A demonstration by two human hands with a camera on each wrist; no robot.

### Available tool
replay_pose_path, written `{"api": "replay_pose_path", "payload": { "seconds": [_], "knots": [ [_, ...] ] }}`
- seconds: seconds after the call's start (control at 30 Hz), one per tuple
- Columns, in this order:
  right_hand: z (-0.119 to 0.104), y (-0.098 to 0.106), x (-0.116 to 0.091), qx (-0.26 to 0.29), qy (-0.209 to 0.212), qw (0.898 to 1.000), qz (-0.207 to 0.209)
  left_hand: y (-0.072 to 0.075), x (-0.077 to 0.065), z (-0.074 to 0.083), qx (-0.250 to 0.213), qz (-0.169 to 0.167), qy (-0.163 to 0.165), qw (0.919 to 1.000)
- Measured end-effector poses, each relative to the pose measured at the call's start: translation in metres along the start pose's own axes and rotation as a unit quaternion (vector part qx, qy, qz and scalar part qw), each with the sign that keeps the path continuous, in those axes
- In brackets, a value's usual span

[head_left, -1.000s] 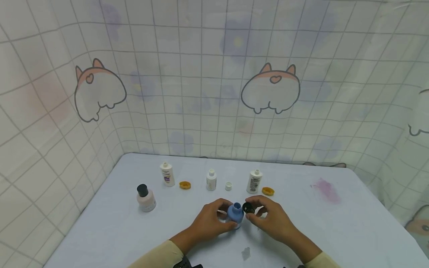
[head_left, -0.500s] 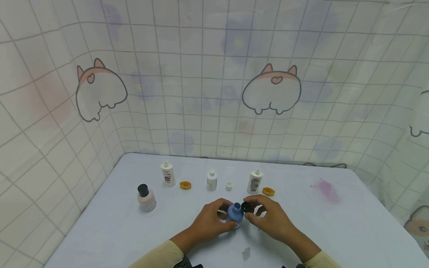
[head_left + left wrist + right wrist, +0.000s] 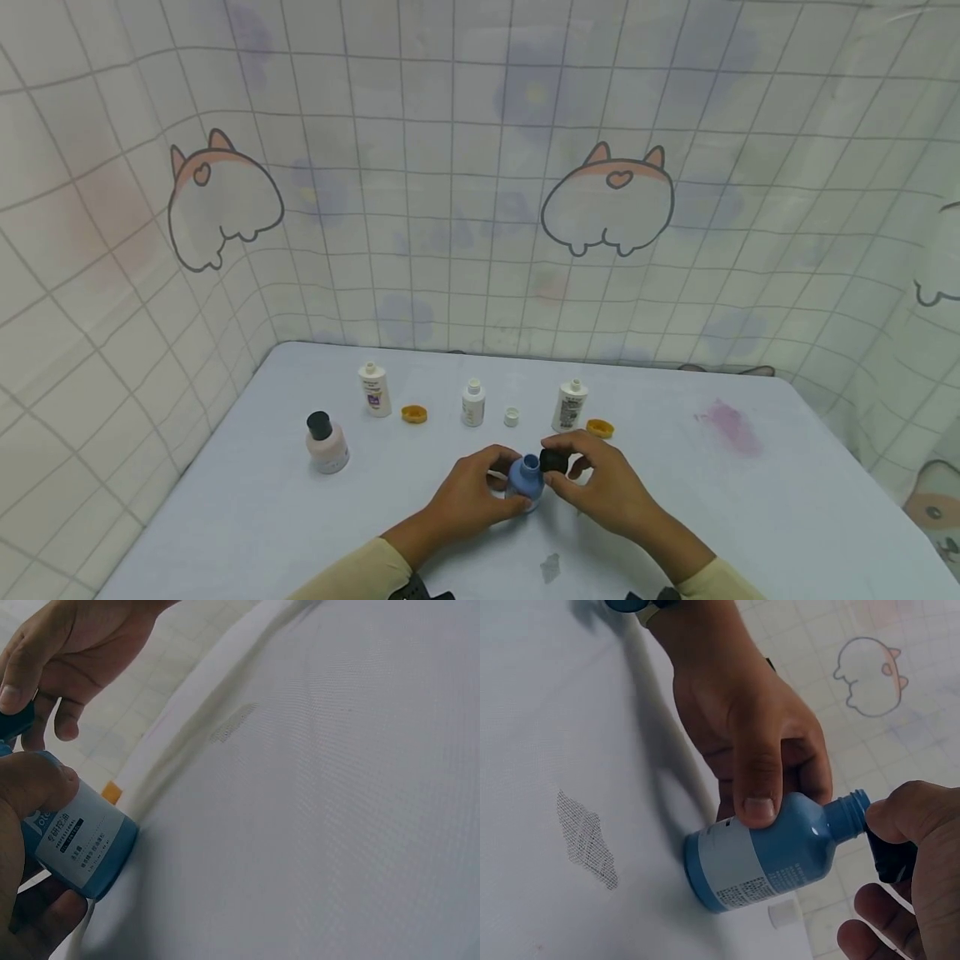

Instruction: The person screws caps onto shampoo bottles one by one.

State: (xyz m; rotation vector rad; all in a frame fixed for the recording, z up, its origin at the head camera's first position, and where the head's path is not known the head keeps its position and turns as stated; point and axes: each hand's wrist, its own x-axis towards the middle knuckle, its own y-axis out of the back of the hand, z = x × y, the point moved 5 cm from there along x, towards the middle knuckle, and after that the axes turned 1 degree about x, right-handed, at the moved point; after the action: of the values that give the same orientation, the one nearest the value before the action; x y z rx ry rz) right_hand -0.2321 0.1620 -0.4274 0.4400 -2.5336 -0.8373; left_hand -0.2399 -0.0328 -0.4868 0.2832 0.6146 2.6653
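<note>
A blue bottle [image 3: 527,477] with a pale label stands at the front middle of the table, its threaded neck uncapped. My left hand [image 3: 474,493] grips it round the body, thumb across the label side in the right wrist view. Between the thumb and fingers of my right hand [image 3: 602,485] is a black cap [image 3: 554,461], pinched right beside the bottle's neck. The right wrist view shows the cap [image 3: 891,859] close by the open mouth of the bottle [image 3: 780,851]. In the left wrist view the label [image 3: 82,834] carries printed text.
Behind the hands stand white bottles [image 3: 375,390] [image 3: 473,403] [image 3: 570,406] without caps. Yellow caps [image 3: 414,414] [image 3: 600,428] and a small white cap [image 3: 512,417] lie among them. A pinkish bottle [image 3: 327,448] with a dark cap is at left. A grey patch [image 3: 551,568] marks the cloth in front.
The black cap has turned in my right fingers, from its hollow underside showing to its outer side showing, and shifted slightly up and left. My left hand and the blue bottle have stayed put.
</note>
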Motion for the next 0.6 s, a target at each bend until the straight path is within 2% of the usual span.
{"api": "replay_pose_path", "payload": {
  "seconds": [0.6],
  "knots": [
    [-0.0097,-0.0055,0.0101,0.01,0.016,1.0,0.004,-0.0019,0.0008,-0.0022,-0.003,-0.001,0.002,1.0]
  ]
}}
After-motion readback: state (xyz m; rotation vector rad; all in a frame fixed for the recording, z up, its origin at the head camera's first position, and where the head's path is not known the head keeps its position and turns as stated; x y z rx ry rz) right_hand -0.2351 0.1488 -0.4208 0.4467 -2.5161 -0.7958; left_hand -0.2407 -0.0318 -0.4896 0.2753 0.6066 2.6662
